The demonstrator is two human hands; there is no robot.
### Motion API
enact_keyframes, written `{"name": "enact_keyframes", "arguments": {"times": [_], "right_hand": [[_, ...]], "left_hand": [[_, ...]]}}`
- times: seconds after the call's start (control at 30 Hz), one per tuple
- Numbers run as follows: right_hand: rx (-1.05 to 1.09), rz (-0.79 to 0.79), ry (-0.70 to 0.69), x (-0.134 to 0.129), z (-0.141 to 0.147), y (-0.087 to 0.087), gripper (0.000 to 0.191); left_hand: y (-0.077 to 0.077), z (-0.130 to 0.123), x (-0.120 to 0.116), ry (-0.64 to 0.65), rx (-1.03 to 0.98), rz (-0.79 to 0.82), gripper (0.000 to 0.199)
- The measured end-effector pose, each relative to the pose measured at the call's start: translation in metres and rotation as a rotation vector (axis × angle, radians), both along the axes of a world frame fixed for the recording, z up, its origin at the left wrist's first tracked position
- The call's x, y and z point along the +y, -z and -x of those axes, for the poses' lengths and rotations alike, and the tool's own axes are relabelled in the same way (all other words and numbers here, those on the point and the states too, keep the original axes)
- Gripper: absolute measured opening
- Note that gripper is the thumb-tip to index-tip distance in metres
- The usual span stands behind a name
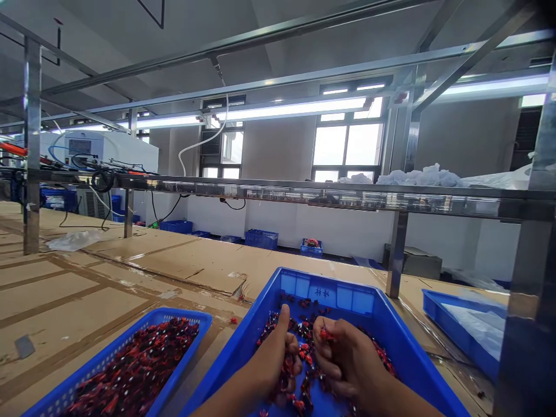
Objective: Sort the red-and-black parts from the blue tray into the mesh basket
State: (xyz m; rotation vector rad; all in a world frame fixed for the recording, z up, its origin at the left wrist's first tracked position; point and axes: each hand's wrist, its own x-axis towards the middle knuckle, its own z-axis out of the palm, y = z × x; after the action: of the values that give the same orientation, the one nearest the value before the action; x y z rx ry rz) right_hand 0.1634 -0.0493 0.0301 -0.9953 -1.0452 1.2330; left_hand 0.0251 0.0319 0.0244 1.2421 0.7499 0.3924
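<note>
Two hands are right up close. The left hand is curled up with its thumb sticking up, and I cannot tell if it holds anything. The right hand is curled too, and its fingers pinch some red and black bits. More bits lie under and around both hands in a blue tray. To the left, another blue tray is full of bits. A third blue tray sits to the right. All three rest on a table covered with brown cardboard.
</note>
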Motion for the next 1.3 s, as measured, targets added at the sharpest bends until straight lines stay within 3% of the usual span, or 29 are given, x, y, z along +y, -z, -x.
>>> {"name": "enact_keyframes", "arguments": {"times": [0.1,0.27,0.33,0.5,0.6,0.83,0.93,1.0,1.13,1.2,1.23,1.3], "right_hand": [[-0.008,0.110,-0.014,0.005,-0.001,0.004,0.027],[-0.703,-0.115,0.227,0.004,0.011,0.012,0.024],[-0.888,-0.151,0.290,0.001,0.015,0.011,0.022],[-0.950,-0.192,0.299,-0.002,0.021,0.008,0.011],[-1.049,-0.286,0.386,-0.003,0.021,0.006,0.013],[-1.217,-0.408,0.485,-0.011,0.010,0.000,0.017],[-1.176,-0.438,0.506,-0.012,0.005,-0.002,0.017],[-0.995,-0.412,0.446,-0.011,0.001,-0.002,0.019],[-0.241,-0.015,0.080,-0.004,-0.004,-0.001,0.031],[-0.030,0.152,-0.019,0.000,-0.002,0.001,0.033],[-0.047,0.171,-0.012,0.002,-0.001,0.003,0.034],[-0.292,0.083,0.077,0.003,0.005,0.008,0.032]], "left_hand": [[-0.004,0.003,-0.004,0.031,0.028,0.009,0.077],[-0.005,0.008,-0.011,0.125,0.053,-0.065,0.085],[-0.005,0.008,-0.014,0.117,0.063,-0.118,0.089],[-0.003,0.005,-0.018,0.067,-0.003,-0.191,0.091],[0.000,0.003,-0.015,0.076,-0.004,-0.204,0.088],[-0.001,0.003,-0.006,0.022,-0.053,-0.112,0.086],[-0.002,0.002,-0.005,0.004,-0.065,-0.103,0.088],[-0.001,0.002,-0.003,-0.004,-0.070,-0.118,0.088],[0.005,0.001,0.001,-0.009,-0.074,-0.160,0.087],[0.007,0.001,0.001,-0.013,-0.089,-0.179,0.087],[0.008,0.001,0.001,-0.016,-0.088,-0.179,0.087],[0.009,0.001,0.001,-0.031,-0.065,-0.188,0.089]]}}
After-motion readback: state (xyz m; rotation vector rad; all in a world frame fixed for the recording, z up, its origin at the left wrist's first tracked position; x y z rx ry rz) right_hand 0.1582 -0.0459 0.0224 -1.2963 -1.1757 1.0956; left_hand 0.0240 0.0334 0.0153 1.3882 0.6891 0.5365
